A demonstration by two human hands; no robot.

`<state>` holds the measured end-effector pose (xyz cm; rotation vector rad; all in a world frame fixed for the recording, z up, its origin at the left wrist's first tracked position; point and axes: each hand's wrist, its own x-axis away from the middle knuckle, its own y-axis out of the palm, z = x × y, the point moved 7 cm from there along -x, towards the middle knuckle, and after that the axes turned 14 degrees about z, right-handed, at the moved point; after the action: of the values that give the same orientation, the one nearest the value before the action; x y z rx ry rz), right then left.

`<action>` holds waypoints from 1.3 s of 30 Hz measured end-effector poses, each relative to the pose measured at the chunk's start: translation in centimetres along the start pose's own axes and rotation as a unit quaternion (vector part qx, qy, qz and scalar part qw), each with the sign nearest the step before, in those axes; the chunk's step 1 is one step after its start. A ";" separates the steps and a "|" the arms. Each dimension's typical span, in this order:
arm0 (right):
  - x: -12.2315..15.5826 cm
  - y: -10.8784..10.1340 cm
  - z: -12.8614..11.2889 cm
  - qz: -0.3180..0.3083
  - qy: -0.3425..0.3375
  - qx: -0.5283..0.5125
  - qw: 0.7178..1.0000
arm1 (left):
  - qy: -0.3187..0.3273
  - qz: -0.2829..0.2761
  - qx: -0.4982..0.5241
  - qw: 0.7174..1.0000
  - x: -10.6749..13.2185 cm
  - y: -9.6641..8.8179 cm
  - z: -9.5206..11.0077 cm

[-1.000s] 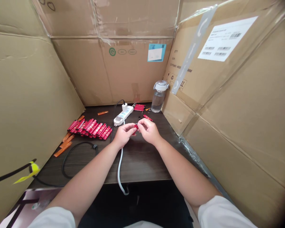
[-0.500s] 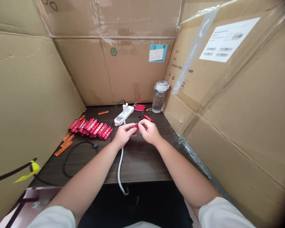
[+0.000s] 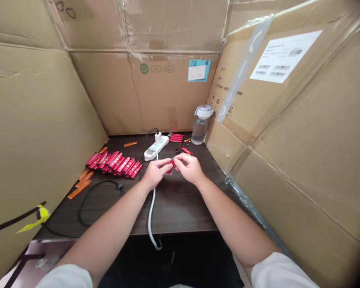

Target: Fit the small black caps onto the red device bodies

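Red pieces (image 3: 116,160) glossy, plastic-looking; tabletop (image 3: 180,204) wood-grained, satin; cardboard walls (image 3: 108,96) matt; power strip (image 3: 164,142) smooth plastic.

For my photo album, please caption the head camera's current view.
Left hand gripping a small red object, right hand at its tip, before a white power strip and a bottle.

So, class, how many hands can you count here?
2: the left hand holds a red piece over the table; the right hand is at its upper end.
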<state>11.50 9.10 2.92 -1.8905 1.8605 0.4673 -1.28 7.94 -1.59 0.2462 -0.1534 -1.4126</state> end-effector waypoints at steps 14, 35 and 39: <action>-5.6 -2.0 7.7 -0.028 0.012 0.403 0.915 | -0.012 0.081 -0.104 0.991 -1.1 -0.9 -1.5; -11.6 4.2 11.6 -0.300 -0.078 0.511 0.802 | -0.016 0.075 -0.097 0.992 -1.1 -1.2 -1.6; -11.7 4.5 11.8 -0.315 -0.076 0.486 0.812 | -0.016 0.082 -0.113 0.990 -1.1 -1.2 -1.4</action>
<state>7.42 25.28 -1.14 -1.4881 0.9120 -0.4789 -2.22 8.96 -3.18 0.0228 -0.0369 -1.2590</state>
